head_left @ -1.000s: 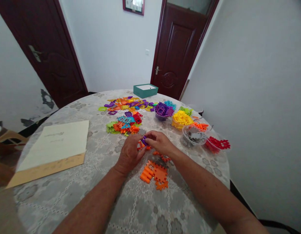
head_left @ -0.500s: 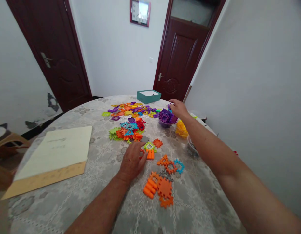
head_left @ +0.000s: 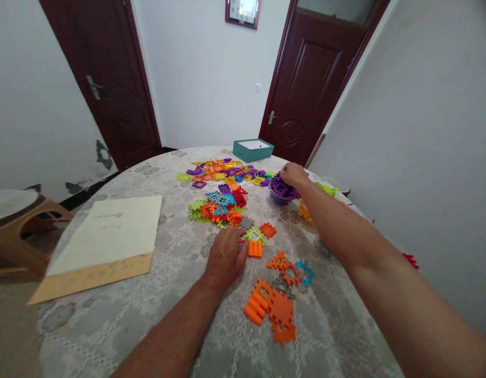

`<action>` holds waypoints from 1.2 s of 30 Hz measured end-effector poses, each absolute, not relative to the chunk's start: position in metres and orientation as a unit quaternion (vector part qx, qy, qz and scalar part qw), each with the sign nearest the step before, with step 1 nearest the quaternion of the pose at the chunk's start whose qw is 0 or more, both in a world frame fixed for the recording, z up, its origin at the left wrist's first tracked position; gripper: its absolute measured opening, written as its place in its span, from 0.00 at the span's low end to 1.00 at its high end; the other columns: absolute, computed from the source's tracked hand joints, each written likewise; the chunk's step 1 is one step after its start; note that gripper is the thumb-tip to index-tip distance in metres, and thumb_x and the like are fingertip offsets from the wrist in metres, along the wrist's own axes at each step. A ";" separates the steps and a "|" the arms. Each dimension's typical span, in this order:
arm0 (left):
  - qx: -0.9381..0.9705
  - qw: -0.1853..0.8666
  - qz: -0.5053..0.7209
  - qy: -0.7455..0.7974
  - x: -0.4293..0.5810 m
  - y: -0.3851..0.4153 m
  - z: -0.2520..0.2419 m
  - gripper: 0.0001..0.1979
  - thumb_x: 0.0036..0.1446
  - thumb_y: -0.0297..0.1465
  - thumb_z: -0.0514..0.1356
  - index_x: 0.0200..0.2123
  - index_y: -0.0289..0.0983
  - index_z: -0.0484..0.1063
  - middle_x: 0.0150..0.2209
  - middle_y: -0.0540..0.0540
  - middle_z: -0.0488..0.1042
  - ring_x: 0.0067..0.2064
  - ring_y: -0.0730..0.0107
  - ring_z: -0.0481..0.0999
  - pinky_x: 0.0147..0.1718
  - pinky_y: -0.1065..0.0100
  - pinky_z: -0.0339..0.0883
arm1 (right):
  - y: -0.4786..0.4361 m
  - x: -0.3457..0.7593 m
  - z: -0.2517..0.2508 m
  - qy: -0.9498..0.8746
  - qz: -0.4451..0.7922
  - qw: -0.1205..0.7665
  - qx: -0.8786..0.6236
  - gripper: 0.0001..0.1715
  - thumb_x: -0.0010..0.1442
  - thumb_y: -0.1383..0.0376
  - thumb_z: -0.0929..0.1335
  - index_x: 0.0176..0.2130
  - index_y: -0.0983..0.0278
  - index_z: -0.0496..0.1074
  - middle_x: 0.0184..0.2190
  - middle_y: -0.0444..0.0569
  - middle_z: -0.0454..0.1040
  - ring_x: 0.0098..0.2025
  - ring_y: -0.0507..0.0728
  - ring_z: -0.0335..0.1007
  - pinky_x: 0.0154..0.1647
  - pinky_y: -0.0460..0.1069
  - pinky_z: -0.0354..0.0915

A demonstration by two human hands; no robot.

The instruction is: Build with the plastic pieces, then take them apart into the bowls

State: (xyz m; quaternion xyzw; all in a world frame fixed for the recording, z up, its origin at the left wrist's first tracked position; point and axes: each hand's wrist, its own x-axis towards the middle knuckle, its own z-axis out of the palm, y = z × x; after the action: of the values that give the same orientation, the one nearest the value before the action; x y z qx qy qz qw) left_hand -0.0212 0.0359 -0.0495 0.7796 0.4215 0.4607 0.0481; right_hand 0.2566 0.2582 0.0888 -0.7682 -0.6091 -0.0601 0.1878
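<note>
My left hand (head_left: 226,256) rests on the tablecloth, thumb apart from the other fingers. Beside its fingertips lie a lime-green square plastic building piece (head_left: 254,235) and an orange ribbed piece (head_left: 255,249). My right arm reaches far forward, and my right hand (head_left: 295,174) is curled at the rim of a clear bowl (head_left: 280,198) heaped with purple gear-edged pieces (head_left: 281,185). Its fingertips point down and are hidden, so what they pinch does not show. Closer to me sits a loose group of orange, grey and blue pieces (head_left: 281,307).
Mixed pieces (head_left: 219,205) form a pile mid-table, with a wider spread (head_left: 227,172) behind. A teal box (head_left: 253,150) stands at the far edge. Paper sheets (head_left: 112,231) lie at left, near a stool (head_left: 26,231). Yellow pieces (head_left: 304,212) sit partly behind my right forearm.
My right hand has drawn its outstretched fingers in and now bends down at the purple pieces. My left hand keeps its place on the table. The whole view has shifted slightly.
</note>
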 end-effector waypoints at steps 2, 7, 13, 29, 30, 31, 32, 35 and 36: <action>0.780 0.048 0.459 0.423 -0.021 0.037 -0.050 0.09 0.65 0.27 0.59 0.49 0.40 0.72 0.46 0.40 0.78 0.49 0.54 0.76 0.52 0.52 0.72 | 0.255 0.256 0.092 -0.611 -0.060 0.188 -0.767 0.15 0.60 0.63 0.69 0.45 0.63 0.82 0.51 0.64 0.80 0.53 0.71 0.75 0.54 0.66 0.69; 0.786 0.061 0.439 0.432 -0.020 0.037 -0.047 0.08 0.65 0.28 0.58 0.46 0.40 0.73 0.44 0.40 0.78 0.48 0.54 0.76 0.51 0.52 0.72 | 0.220 0.253 0.107 -0.648 -0.101 0.243 -0.714 0.16 0.63 0.67 0.66 0.45 0.65 0.82 0.48 0.62 0.81 0.53 0.67 0.74 0.57 0.60 0.67; 0.795 0.059 0.420 0.434 -0.020 0.041 -0.046 0.07 0.66 0.30 0.58 0.46 0.38 0.73 0.44 0.39 0.79 0.48 0.53 0.76 0.52 0.53 0.70 | 0.103 0.240 0.105 -0.763 -0.049 0.278 -0.581 0.16 0.66 0.68 0.64 0.47 0.63 0.80 0.47 0.51 0.82 0.50 0.61 0.75 0.57 0.55 0.67; 0.796 0.043 0.375 0.473 -0.020 0.043 -0.049 0.06 0.64 0.28 0.57 0.40 0.40 0.74 0.40 0.41 0.80 0.44 0.54 0.77 0.46 0.56 0.70 | 0.092 0.208 0.025 -0.795 0.039 0.186 -0.576 0.17 0.68 0.68 0.66 0.53 0.63 0.79 0.53 0.57 0.80 0.55 0.61 0.76 0.60 0.54 0.67; 0.797 0.043 0.375 0.472 -0.020 0.044 -0.049 0.06 0.64 0.28 0.57 0.40 0.40 0.74 0.40 0.41 0.80 0.44 0.54 0.77 0.46 0.56 0.70 | 0.104 0.201 0.022 -0.796 0.037 0.170 -0.580 0.17 0.69 0.68 0.66 0.54 0.63 0.79 0.54 0.57 0.80 0.56 0.61 0.75 0.61 0.53 0.66; 0.798 0.044 0.375 0.471 -0.021 0.044 -0.048 0.06 0.64 0.27 0.57 0.40 0.40 0.74 0.40 0.41 0.80 0.44 0.54 0.77 0.45 0.56 0.70 | 0.115 0.194 0.019 -0.797 0.036 0.150 -0.584 0.18 0.69 0.67 0.67 0.54 0.62 0.79 0.54 0.57 0.79 0.57 0.61 0.74 0.61 0.52 0.66; 0.798 0.044 0.374 0.470 -0.021 0.044 -0.048 0.06 0.64 0.27 0.57 0.39 0.40 0.73 0.40 0.41 0.80 0.43 0.54 0.76 0.45 0.56 0.70 | 0.125 0.188 0.015 -0.798 0.036 0.129 -0.588 0.18 0.69 0.66 0.67 0.55 0.62 0.79 0.55 0.57 0.79 0.57 0.60 0.74 0.61 0.52 0.65; 0.800 0.047 0.369 0.471 -0.022 0.045 -0.048 0.06 0.64 0.27 0.56 0.39 0.39 0.73 0.39 0.41 0.80 0.43 0.55 0.76 0.45 0.56 0.69 | 0.146 0.178 0.004 -0.795 0.044 0.084 -0.599 0.20 0.66 0.62 0.71 0.56 0.62 0.79 0.54 0.58 0.79 0.54 0.62 0.76 0.57 0.51 0.67; 0.801 0.048 0.366 0.471 -0.022 0.045 -0.049 0.06 0.64 0.27 0.56 0.39 0.39 0.73 0.39 0.41 0.80 0.43 0.55 0.76 0.46 0.56 0.69 | 0.150 0.177 0.001 -0.795 0.045 0.077 -0.600 0.21 0.65 0.61 0.71 0.56 0.63 0.79 0.52 0.59 0.80 0.52 0.62 0.76 0.56 0.51 0.67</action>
State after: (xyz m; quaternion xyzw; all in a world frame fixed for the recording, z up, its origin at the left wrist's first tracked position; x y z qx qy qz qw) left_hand -0.0222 0.0448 -0.0485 0.8008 0.4713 0.3665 0.0481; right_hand 0.1766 0.1498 0.0014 -0.6005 -0.7946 0.0455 0.0767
